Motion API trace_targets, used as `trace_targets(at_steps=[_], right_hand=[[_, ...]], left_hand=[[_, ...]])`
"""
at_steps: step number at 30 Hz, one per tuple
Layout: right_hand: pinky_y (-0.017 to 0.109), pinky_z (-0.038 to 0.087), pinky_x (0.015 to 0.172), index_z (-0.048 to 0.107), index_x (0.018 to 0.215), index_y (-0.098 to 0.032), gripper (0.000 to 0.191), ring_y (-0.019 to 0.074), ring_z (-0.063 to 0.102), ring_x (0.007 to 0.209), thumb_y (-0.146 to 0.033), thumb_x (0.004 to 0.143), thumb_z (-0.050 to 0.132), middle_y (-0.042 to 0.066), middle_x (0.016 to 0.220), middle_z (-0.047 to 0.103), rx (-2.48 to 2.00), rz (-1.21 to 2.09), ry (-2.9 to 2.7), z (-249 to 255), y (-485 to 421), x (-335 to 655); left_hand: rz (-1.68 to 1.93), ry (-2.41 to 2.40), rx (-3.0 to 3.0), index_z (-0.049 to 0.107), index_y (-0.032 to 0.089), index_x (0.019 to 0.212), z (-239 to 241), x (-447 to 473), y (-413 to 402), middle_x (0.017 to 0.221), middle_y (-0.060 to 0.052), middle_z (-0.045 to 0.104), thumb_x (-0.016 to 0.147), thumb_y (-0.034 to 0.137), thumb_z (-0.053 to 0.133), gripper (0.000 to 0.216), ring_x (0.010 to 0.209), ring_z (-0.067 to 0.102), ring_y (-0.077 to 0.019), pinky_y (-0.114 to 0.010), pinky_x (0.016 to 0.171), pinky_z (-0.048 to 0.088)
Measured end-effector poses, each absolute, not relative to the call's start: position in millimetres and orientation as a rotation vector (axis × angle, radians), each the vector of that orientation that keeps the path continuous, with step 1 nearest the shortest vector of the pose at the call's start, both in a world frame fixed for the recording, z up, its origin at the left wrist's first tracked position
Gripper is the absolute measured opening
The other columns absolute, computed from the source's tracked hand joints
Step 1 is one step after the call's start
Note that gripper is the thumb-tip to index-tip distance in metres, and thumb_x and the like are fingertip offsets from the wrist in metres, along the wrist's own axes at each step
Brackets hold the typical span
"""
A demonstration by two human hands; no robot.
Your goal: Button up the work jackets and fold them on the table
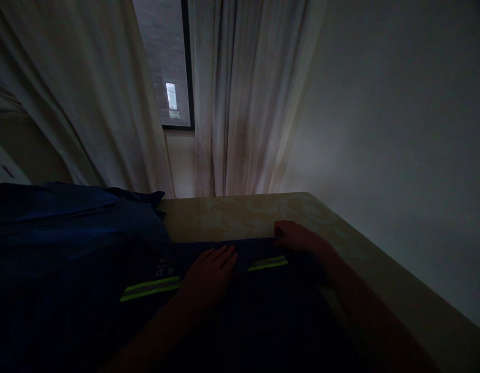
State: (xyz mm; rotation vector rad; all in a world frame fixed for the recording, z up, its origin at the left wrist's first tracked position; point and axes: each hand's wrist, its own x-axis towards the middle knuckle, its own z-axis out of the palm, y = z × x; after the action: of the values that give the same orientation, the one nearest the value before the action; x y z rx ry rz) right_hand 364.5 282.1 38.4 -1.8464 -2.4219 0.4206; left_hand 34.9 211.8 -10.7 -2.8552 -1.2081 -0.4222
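Garment (259, 305), dark navy, lies spread across the lower centre of the frame on a patterned tabletop (240, 212). Two yellow-green striped bands (150, 288) show on it, with pale lettering (164, 271) above the left one. Left hand (209, 272) rests palm down on the cloth between the bands, fingers extended and released, grasping nothing. Right hand (296, 236) is at the garment's far edge, right of centre, fingers curled inward; from where I stand, I cannot tell whether they pinch the fabric. Blue cloth (69, 212) is heaped at left. Curtains (259, 103) flank a window (164, 57) at upper centre-left.
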Motion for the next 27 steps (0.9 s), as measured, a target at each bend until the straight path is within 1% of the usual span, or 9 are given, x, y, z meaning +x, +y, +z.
trace_targets(at_steps=[3,6,9,12,15,19,23,25,27], right_hand=[[0.028,0.038,0.067,0.064,0.091,-0.02,0.015,0.0214,0.063,0.085,-0.026,0.082,0.075,0.007,0.095,0.071,-1.94,0.326,-2.451,41.1,281.0,362.5],[0.029,0.04,0.069,0.066,0.097,-0.02,0.009,0.0227,0.065,0.09,-0.023,0.089,0.066,0.01,0.1,0.072,-2.084,0.214,-2.461,44.7,279.7,363.4],[0.031,0.041,0.073,0.067,0.104,-0.017,0.016,0.0266,0.067,0.097,-0.02,0.091,0.061,0.015,0.107,0.072,-2.226,0.103,-2.411,46.3,279.7,370.6],[0.033,0.043,0.072,0.069,0.105,-0.015,0.022,0.0305,0.068,0.096,-0.027,0.088,0.067,0.019,0.105,0.072,-2.314,0.113,-2.355,45.9,280.6,379.7],[0.033,0.045,0.072,0.071,0.105,-0.016,0.022,0.0287,0.07,0.092,-0.028,0.086,0.069,0.016,0.103,0.074,-2.328,0.156,-2.329,46.0,281.4,384.6],[0.028,0.044,0.078,0.071,0.107,-0.02,0.023,0.0221,0.068,0.097,-0.013,0.085,0.066,0.01,0.107,0.075,-2.227,0.157,-2.348,49.6,281.1,385.3],[0.034,0.045,0.084,0.069,0.108,-0.015,0.027,0.028,0.065,0.105,-0.005,0.088,0.055,0.018,0.112,0.072,-2.263,-0.003,-2.29,57.0,277.8,373.0],[0.037,0.045,0.09,0.069,0.109,-0.015,0.024,0.0296,0.063,0.11,-0.008,0.092,0.054,0.019,0.114,0.07,-2.157,-0.057,-2.319,60.1,272.9,352.4],[0.038,0.044,0.1,0.067,0.115,-0.016,0.023,0.0285,0.061,0.116,-0.018,0.098,0.053,0.017,0.12,0.069,-1.87,-0.042,-2.376,59.6,264.0,320.7]], left_hand=[[-0.479,-1.226,-2.775,0.052,0.025,0.149,-15.6,46.4,200.7,0.156,-0.009,0.051,0.105,0.032,0.043,0.045,0.139,0.055,-0.0267,-0.047,0.113,0.046],[-0.422,-1.219,-2.773,0.055,0.022,0.147,-21.8,52.8,192.7,0.157,-0.012,0.05,0.104,0.035,0.046,0.045,0.139,0.055,-0.0294,-0.05,0.113,0.046],[-0.386,-1.22,-2.794,0.052,0.022,0.149,-25.5,54.0,191.9,0.157,-0.012,0.049,0.103,0.032,0.047,0.047,0.139,0.054,-0.0306,-0.053,0.113,0.046],[-0.405,-1.19,-2.829,0.044,0.025,0.154,-26.5,53.0,193.7,0.157,-0.01,0.049,0.102,0.027,0.047,0.052,0.141,0.053,-0.0291,-0.052,0.113,0.047],[-0.422,-1.143,-2.87,0.046,0.027,0.153,-25.9,51.7,193.3,0.156,-0.008,0.051,0.101,0.017,0.042,0.053,0.142,0.052,-0.0251,-0.048,0.115,0.045],[-0.436,-1.167,-2.907,0.049,0.021,0.151,-29.3,53.7,191.2,0.153,-0.011,0.055,0.096,0.006,0.037,0.058,0.141,0.053,-0.0239,-0.045,0.115,0.046],[-0.624,-1.221,-2.929,0.043,0.02,0.154,-45.9,63.4,189.5,0.153,-0.013,0.054,0.102,0.015,0.033,0.053,0.14,0.053,-0.0242,-0.048,0.115,0.047],[-0.716,-1.192,-2.943,0.038,0.021,0.156,-50.8,67.5,187.2,0.155,-0.012,0.052,0.105,0.023,0.033,0.052,0.143,0.051,-0.0238,-0.048,0.116,0.046],[-0.765,-1.211,-2.928,0.036,0.02,0.157,-44.8,67.5,185.2,0.157,-0.011,0.05,0.106,0.027,0.032,0.051,0.144,0.049,-0.0228,-0.046,0.117,0.045]])
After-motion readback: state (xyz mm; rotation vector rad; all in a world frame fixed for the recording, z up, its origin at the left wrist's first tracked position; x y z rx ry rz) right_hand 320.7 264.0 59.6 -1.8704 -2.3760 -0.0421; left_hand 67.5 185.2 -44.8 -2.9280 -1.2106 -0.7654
